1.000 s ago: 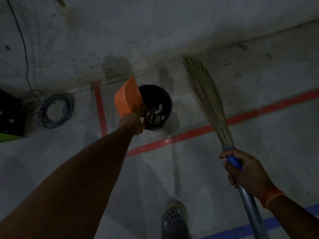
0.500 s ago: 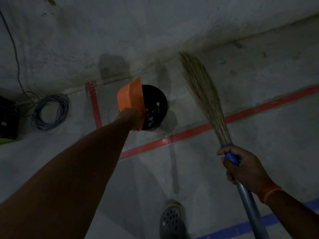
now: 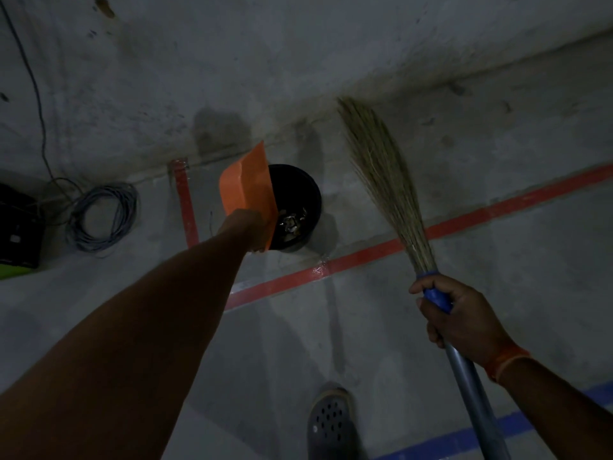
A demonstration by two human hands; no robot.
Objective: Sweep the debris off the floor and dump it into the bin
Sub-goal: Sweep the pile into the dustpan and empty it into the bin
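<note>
the orange dustpan (image 3: 247, 187) stands tipped on edge above the left hand's (image 3: 243, 227) grip, beside the black bin (image 3: 298, 190) holding pale debris (image 3: 292, 220). the straw broom (image 3: 381, 180) fans up beyond the right hand's (image 3: 461, 320) grip on its blue collar.
</note>
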